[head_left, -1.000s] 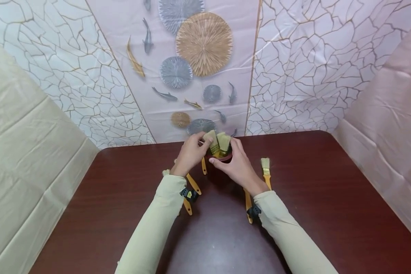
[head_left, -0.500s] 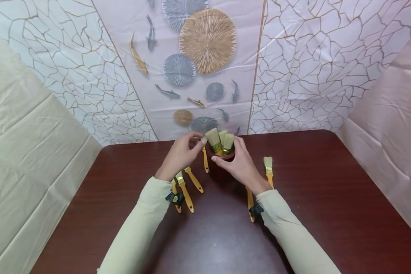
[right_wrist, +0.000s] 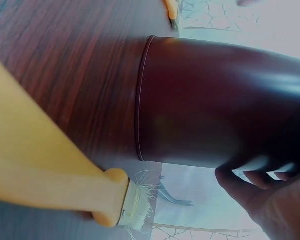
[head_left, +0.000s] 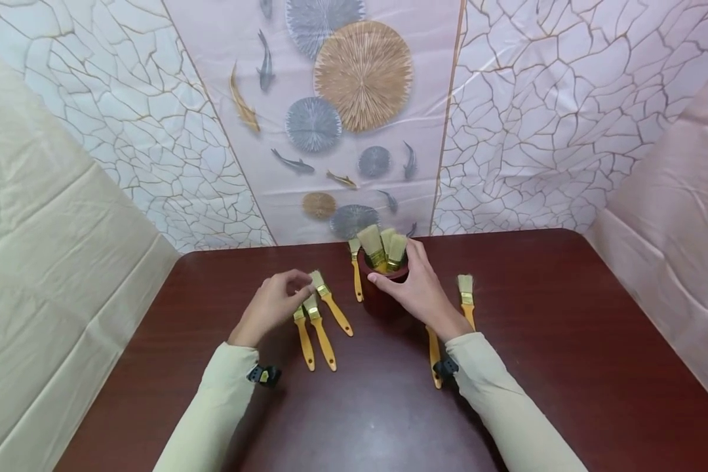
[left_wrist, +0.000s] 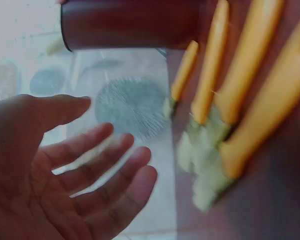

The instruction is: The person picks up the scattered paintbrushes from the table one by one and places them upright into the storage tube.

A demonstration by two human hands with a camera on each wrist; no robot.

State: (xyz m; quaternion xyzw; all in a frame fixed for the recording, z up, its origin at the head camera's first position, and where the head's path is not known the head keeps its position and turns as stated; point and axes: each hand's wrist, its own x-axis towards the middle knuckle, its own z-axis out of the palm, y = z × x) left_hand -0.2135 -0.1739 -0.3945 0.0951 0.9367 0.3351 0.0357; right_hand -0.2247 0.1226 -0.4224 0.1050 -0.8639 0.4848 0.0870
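With its thumb at the rim and fingers round the far side, my right hand (head_left: pixel 420 290) grips a dark red cup (head_left: pixel 383 300) standing upright on the table. Several flat paintbrushes (head_left: pixel 370 244) stick out of it, bristles up. My left hand (head_left: pixel 273 303) holds nothing; its fingers are loosely bent in the left wrist view. It hovers beside a group of yellow-handled paintbrushes (head_left: pixel 323 335), overlapping their bristle ends in the head view. Another small paintbrush (head_left: pixel 356 275) lies just left of the cup.
Right of the cup lie a paintbrush (head_left: pixel 466 298) and another paintbrush (head_left: pixel 433 360), both partly hidden by my right forearm. A patterned cloth (head_left: pixel 513 131) hangs behind the far edge of the dark red table (head_left: pixel 566 314).
My left hand has let go of a paintbrush, now standing in the cup, and moved left and nearer to the brushes on the table. My right hand stays on the cup.
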